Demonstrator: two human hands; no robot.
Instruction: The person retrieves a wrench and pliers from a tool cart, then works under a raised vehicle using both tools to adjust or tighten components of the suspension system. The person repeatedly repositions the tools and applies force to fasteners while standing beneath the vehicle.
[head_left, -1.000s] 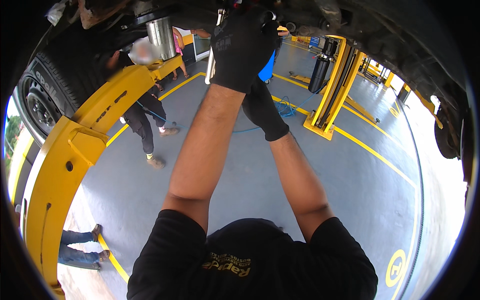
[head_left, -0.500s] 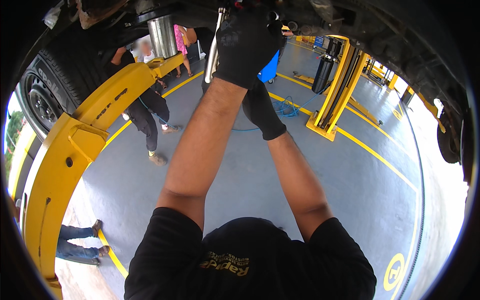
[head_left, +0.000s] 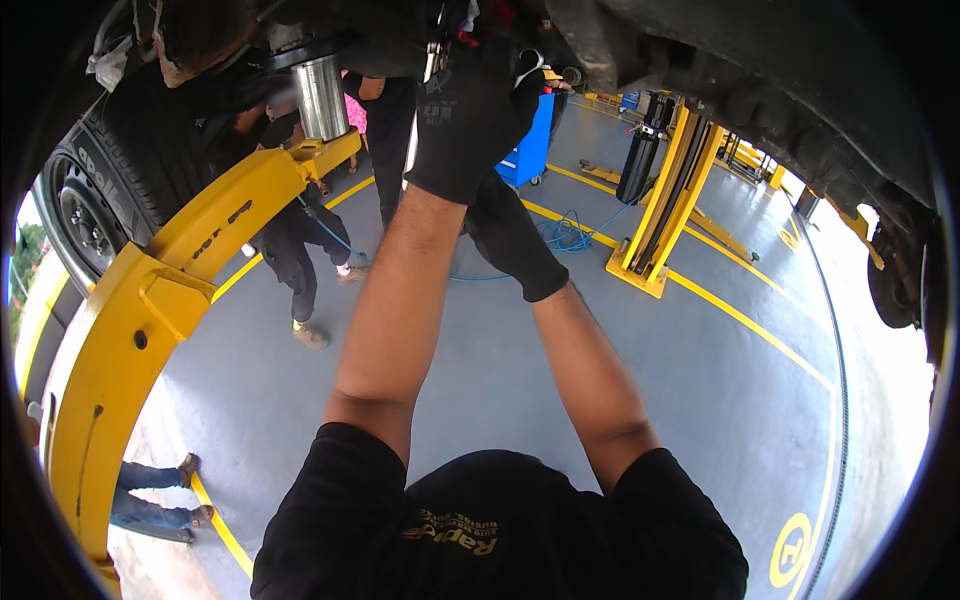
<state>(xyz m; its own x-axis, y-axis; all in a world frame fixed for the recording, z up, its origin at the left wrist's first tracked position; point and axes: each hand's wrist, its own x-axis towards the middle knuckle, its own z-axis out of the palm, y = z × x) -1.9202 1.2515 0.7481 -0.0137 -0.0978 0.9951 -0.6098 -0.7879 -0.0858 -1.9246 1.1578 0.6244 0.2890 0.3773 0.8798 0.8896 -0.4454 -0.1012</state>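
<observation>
My left hand [head_left: 462, 130], in a black glove, is raised to the car's underside [head_left: 690, 110] with its fingers closed. From its upper right edge sticks the open jaw of a shiny wrench [head_left: 530, 62]. Along its left edge runs a slim bright metal tool [head_left: 432, 62], partly covered by the glove. Just below and behind it is my right hand [head_left: 515, 240], also gloved in black. The left hand hides the right one's fingers, so their grip does not show. A small red part [head_left: 468, 38] shows above the gloves among dark, hard-to-read parts.
A yellow lift arm [head_left: 150, 290] curves up on the left to a metal support cylinder [head_left: 320, 98], beside a wheel [head_left: 85, 205]. Behind stand a yellow lift post [head_left: 668, 200], a blue cabinet [head_left: 530, 145] and a coiled blue hose [head_left: 568, 235]. Other people's legs [head_left: 290, 265] are at left.
Both my hands have shifted slightly left and down in the view. The wrench jaw shows more clearly beside the left glove, and more of the blue cabinet is visible. People behind have moved.
</observation>
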